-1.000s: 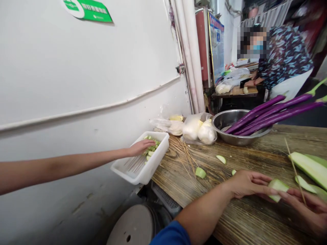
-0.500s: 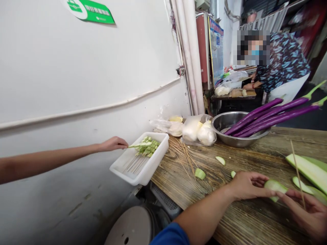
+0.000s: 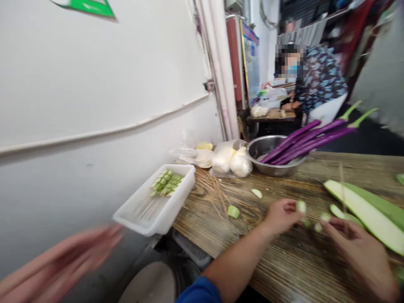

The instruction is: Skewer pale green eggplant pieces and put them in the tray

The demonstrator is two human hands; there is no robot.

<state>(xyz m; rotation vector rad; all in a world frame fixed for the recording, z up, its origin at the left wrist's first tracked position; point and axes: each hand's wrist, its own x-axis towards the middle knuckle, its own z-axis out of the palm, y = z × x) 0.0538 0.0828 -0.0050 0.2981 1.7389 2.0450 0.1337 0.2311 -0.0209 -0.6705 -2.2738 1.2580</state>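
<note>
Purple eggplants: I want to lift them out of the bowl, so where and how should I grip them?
Best, I think, around the eggplants just below their green stems, coming from the right: they lie bunched and slant up out of the steel bowl, leaving that end beyond its rim.

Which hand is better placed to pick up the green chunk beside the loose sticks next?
Probably the left hand: it's nearer the green chunk, with the right hand farther across. The left's grip holds a cut piece, though.
</note>
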